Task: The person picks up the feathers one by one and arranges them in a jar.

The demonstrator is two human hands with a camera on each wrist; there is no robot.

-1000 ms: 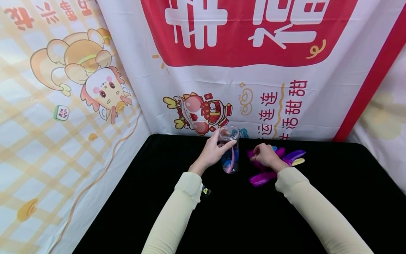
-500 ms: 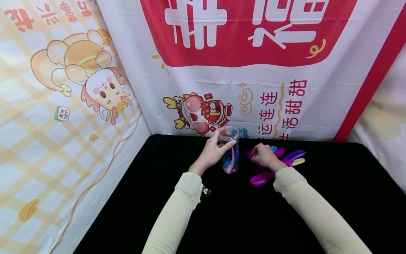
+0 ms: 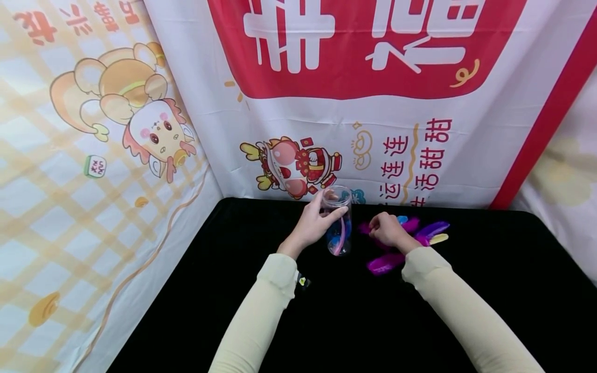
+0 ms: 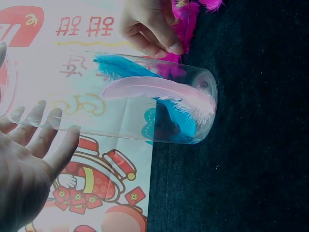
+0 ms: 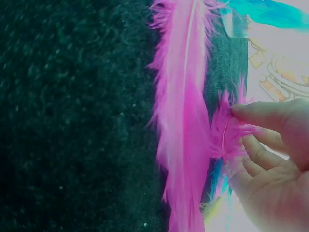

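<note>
In the head view my left hand (image 3: 313,220) grips a clear jar (image 3: 343,239) near its open top, and the jar stands upright on the black table. Inside it, the left wrist view shows a pale pink feather (image 4: 154,88) crossing blue feathers (image 4: 175,115). Just right of the jar is my right hand (image 3: 389,229), low over a loose group of feathers. Its thumb and fingers pinch a magenta feather (image 5: 223,128) in the right wrist view. A long magenta feather (image 5: 183,121) lies beside that hand on the cloth.
Purple (image 3: 434,228), yellow (image 3: 439,238) and magenta (image 3: 384,264) feathers lie around my right wrist. A small dark object (image 3: 303,281) with a yellow-green mark shows by the left cuff. A printed white-and-red cloth (image 3: 298,114) hangs right behind the table's back edge.
My right hand has shifted very slightly left, and magenta fluff now shows farther left of its fingertips. The left hand and the jar have stayed in place.
</note>
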